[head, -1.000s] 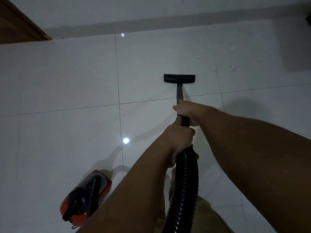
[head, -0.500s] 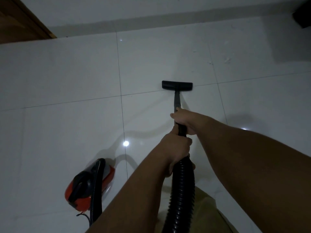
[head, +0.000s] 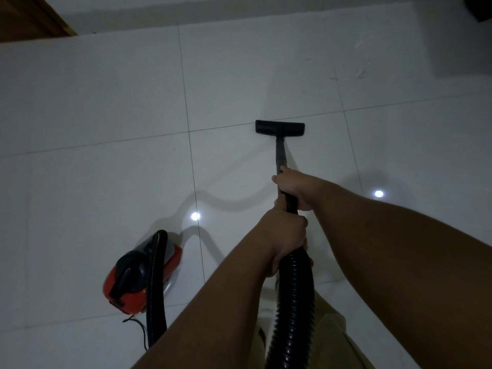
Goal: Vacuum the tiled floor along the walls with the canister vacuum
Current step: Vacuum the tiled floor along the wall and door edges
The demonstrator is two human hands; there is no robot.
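Both hands, right hand [head: 295,189] ahead of left hand [head: 283,235], gripping vacuum wand [head: 281,155], nozzle [head: 280,128] on tiles.

Bare forearms [head: 218,302], olive-khaki trousers [head: 332,339]

From my feed, the nozzle [head: 280,128] sat on the floor [head: 106,102] at twelve o'clock, well short of the wall [head: 239,9]. The canister [head: 141,275] lay at eight o'clock behind it, the door frame [head: 32,17] at ten.
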